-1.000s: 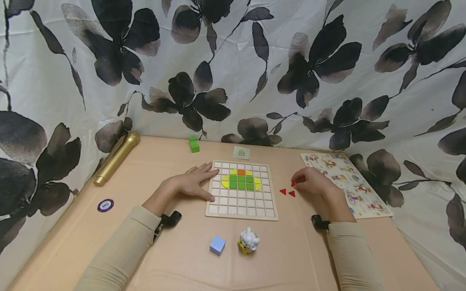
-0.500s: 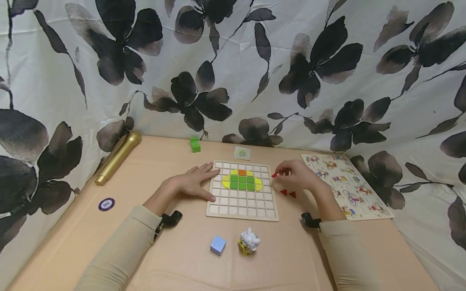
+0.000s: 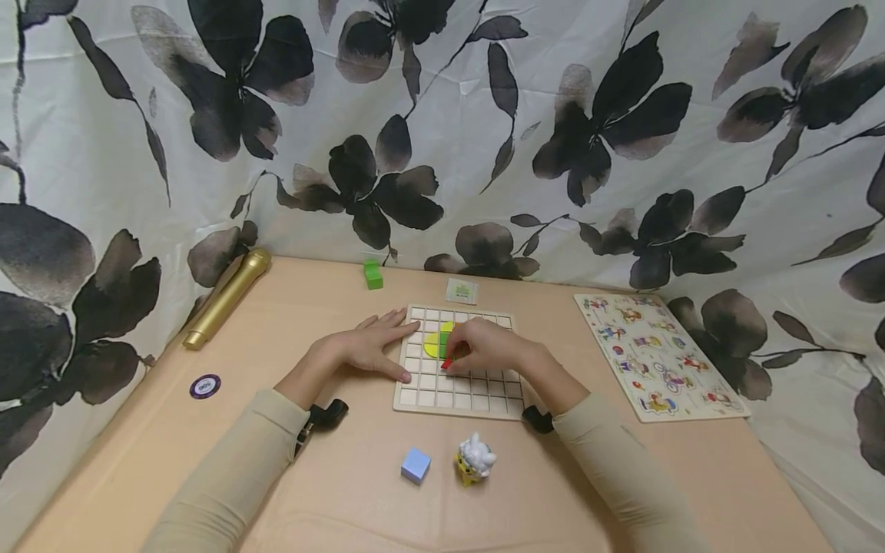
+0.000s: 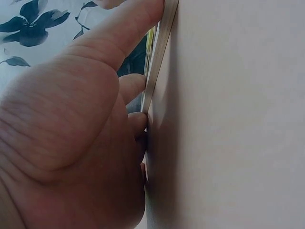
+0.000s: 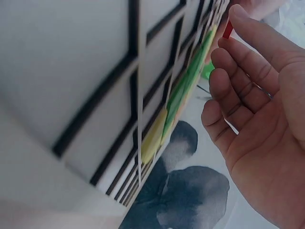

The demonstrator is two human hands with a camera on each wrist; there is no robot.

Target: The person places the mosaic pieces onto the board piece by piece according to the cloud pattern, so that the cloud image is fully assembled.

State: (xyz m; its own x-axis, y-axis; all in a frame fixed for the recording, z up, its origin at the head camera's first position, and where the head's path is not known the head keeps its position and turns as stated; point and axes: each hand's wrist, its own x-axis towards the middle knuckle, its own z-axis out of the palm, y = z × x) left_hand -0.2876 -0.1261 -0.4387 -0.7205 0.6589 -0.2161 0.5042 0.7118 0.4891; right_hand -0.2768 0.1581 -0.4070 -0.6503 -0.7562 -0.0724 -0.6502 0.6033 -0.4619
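My right hand (image 3: 487,346) pinches a small red triangle piece (image 3: 446,364) between thumb and index finger, over the middle of a white grid board (image 3: 442,399). The right wrist view shows the red piece (image 5: 228,30) at the fingertips, off the board surface. Under that hand, green tiles (image 5: 183,90) and yellow rounded tiles (image 3: 431,345) sit in the grid, partly covered. My left hand (image 3: 366,346) rests with extended fingers on the board's left edge; its fingertips touch the wooden rim (image 4: 159,57) in the left wrist view. Two other red triangles are hidden behind my right wrist.
Beyond the board lie a small pattern card (image 3: 461,291) and green blocks (image 3: 373,275). Nearer are a blue cube (image 3: 415,465) and a toy figure (image 3: 474,459). A picture board (image 3: 657,361) is right; a gold tube (image 3: 228,299) and purple chip (image 3: 205,386) are left.
My right hand has picked up a red triangle from the table right of the board and carried it left over the tiles. The left hand has stayed on the board's edge.
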